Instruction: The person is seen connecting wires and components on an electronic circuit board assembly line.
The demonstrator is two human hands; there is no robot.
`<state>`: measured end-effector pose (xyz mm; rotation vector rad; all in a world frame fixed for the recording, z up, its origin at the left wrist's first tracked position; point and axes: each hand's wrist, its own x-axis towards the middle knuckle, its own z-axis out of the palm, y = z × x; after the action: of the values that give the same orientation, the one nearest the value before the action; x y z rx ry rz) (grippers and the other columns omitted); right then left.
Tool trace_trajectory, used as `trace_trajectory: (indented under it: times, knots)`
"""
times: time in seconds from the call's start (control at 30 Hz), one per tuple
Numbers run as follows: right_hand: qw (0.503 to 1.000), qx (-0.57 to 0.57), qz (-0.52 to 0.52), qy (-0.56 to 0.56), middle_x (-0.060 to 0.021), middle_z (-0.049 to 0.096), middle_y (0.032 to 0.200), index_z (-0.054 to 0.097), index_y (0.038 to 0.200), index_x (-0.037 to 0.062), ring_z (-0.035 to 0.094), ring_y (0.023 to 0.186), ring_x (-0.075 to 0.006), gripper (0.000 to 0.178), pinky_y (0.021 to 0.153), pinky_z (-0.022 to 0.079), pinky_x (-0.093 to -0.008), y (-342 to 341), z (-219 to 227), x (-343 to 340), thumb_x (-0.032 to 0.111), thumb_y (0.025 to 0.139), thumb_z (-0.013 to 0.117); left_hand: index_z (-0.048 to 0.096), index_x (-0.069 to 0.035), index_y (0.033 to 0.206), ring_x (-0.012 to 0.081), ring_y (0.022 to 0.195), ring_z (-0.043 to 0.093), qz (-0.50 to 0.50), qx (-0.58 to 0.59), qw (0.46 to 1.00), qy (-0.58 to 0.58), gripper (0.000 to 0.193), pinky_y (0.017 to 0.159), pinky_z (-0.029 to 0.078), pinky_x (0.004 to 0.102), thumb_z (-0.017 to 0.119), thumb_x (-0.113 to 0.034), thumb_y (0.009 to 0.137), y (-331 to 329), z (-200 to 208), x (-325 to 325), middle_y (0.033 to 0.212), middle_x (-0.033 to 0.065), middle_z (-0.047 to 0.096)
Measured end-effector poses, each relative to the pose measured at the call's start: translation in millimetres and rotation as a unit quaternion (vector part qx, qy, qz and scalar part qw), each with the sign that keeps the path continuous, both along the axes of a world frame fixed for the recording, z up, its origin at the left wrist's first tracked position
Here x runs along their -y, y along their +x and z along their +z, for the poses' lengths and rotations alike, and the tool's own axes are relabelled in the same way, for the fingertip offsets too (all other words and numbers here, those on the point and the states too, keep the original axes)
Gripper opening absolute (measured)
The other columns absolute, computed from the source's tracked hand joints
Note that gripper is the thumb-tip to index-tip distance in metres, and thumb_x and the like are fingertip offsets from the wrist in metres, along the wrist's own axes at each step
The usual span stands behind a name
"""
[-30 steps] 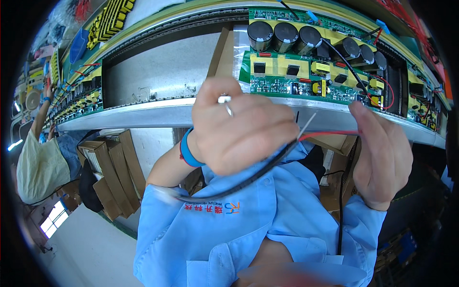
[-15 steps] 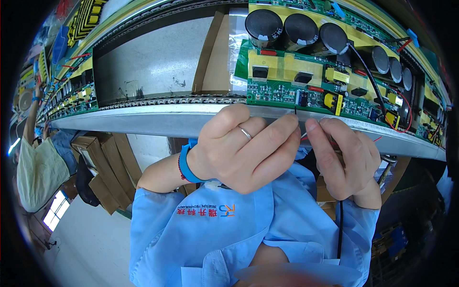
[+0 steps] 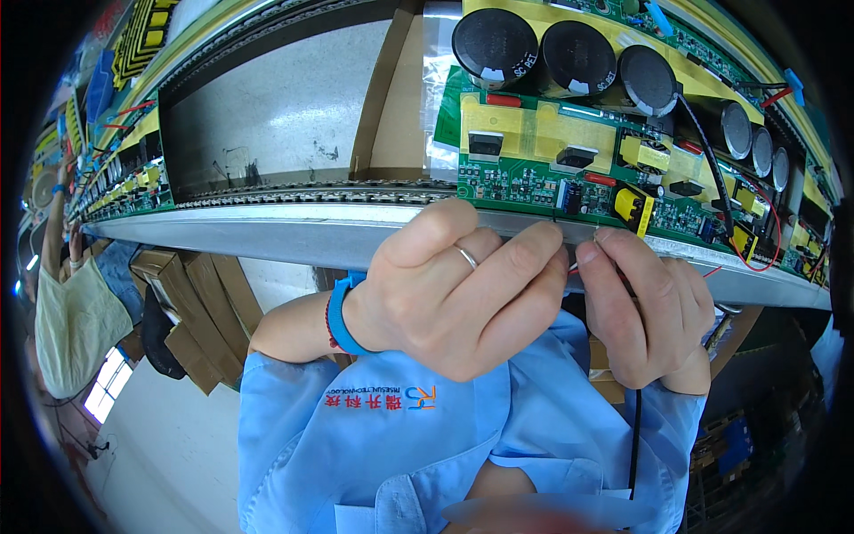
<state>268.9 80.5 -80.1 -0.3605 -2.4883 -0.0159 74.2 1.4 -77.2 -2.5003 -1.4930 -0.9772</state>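
Note:
My left hand, with a ring and a blue wrist strap, is closed in a pinch. A short thin black wire sticks up from its fingertips in front of the green circuit board. Close beside it my right hand is closed too, thumb against forefinger. A black cable hangs below the right hand, and thin red wire shows beyond its knuckles. Between the two hands small wire ends show, partly hidden by the fingers. Both hands are at the near metal rail, just short of the board.
Large black capacitors and yellow-wrapped transformers stand on the board. Left of it a cardboard strip lies beside the conveyor chain. Further boards sit at the far left, near another person. Flattened cartons lean below the rail.
The board shifts slightly right and down in view. Both hands keep their pinch at nearly the same place, with the right hand a little farther right.

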Motion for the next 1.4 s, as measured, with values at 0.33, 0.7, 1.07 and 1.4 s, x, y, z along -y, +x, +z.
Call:
trace_trajectory:
  times: [0.33, 0.7, 1.07, 1.4]
  knots:
    - [0.997, 0.019, -0.026, -0.066, -0.0151, 0.069, 0.092, 0.068, 0.095, 0.0007, 0.059, 0.055, -0.0152, 0.020, 0.045, 0.044, -0.0220, -3, 0, -3, 0.004, 0.075, 0.067, 0.071, -0.008, 0.085, 0.0077, 0.054, 0.050, 0.060, -0.021, 0.997, 0.036, 0.026, 0.059, 0.028, 0.0276, 0.067, -0.022, 0.063, 3, -1, -5, 0.084, 0.0042, 0.069]
    - [0.985, 0.079, -0.089, -0.128, -0.0146, 0.070, 0.092, 0.067, 0.093, -0.0001, 0.067, 0.072, -0.0235, 0.027, 0.059, 0.053, -0.0287, -15, 14, 5, -0.012, 0.069, 0.068, 0.074, -0.011, 0.092, 0.0134, 0.070, 0.050, -0.176, -0.085, 0.979, 0.056, 0.027, 0.055, 0.022, 0.0274, 0.064, -0.021, 0.069, -19, -7, 15, 0.093, 0.0031, 0.066]
    - [0.972, 0.107, -0.129, -0.167, -0.0159, 0.067, 0.097, 0.068, 0.094, -0.0009, 0.068, 0.080, -0.0246, 0.030, 0.066, 0.055, -0.0321, -21, 23, 12, -0.017, 0.070, 0.062, 0.068, -0.007, 0.078, 0.0179, 0.075, 0.053, -0.160, -0.067, 0.979, 0.105, 0.021, 0.060, 0.028, 0.0286, 0.060, -0.024, 0.069, -13, -16, 20, 0.104, 0.0059, 0.066]
    - [0.955, 0.173, -0.237, -0.043, -0.0149, 0.065, 0.089, 0.068, 0.104, -0.0046, 0.065, 0.080, -0.0283, 0.024, 0.064, 0.053, -0.0347, 19, 65, 16, -0.005, 0.080, 0.067, 0.067, -0.012, 0.077, 0.0144, 0.072, 0.061, -0.076, 0.089, 0.987, 0.107, 0.013, 0.059, 0.034, 0.0269, 0.066, -0.016, 0.065, -2, -11, 4, 0.095, 0.0025, 0.070]
